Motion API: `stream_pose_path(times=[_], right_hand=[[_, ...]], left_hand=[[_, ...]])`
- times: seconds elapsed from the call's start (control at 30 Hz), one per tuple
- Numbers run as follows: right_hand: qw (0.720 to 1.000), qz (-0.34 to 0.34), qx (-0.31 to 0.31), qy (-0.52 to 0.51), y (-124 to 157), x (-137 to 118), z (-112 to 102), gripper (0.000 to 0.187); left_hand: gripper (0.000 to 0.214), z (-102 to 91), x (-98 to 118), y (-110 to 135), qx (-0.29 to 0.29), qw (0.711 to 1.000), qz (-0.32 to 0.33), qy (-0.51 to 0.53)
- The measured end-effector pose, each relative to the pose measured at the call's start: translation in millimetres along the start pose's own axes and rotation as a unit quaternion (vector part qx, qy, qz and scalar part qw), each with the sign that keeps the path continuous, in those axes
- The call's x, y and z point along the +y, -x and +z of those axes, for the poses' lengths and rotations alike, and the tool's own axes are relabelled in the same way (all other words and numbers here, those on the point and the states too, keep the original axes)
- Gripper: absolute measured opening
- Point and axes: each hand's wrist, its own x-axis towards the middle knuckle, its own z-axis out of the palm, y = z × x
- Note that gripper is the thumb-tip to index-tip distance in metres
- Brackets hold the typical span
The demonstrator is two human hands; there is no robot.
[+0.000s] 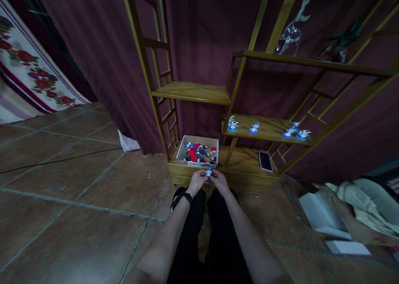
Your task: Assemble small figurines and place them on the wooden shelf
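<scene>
Between my two hands is a small purple-and-white figurine, held upright in front of the box. My left hand pinches it from the left, and my right hand has its fingers closed on the other side. Just beyond them, an open cardboard box on the bottom shelf holds a jumble of small figurines and red and dark round pieces. On the shelf to the right stand several similar figurines, among them a purple one, a blue-based one and a group at the right end.
A wooden display rack rises ahead against a dark red curtain. A phone lies on the bottom shelf. Higher up stands a clear glass deer beside a dark ornament. White boxes sit on the floor at right.
</scene>
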Motion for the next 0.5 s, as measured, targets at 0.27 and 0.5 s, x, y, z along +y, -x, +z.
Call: stream_pose_path(times=[0.27, 0.5], right_hand=[[0.999, -0.008, 0.014, 0.046, 2.8, -4.2, -3.8, 0.026], [0.999, 0.0, 0.011, 0.051, 3.6, -5.2, -4.0, 0.028]], left_hand=[[0.011, 0.9, 5.9, 6.1, -0.008, 1.0, 0.014, 0.009], [0.015, -0.1, 8.1, 9.0, -0.03, 0.999, 0.019, 0.0]])
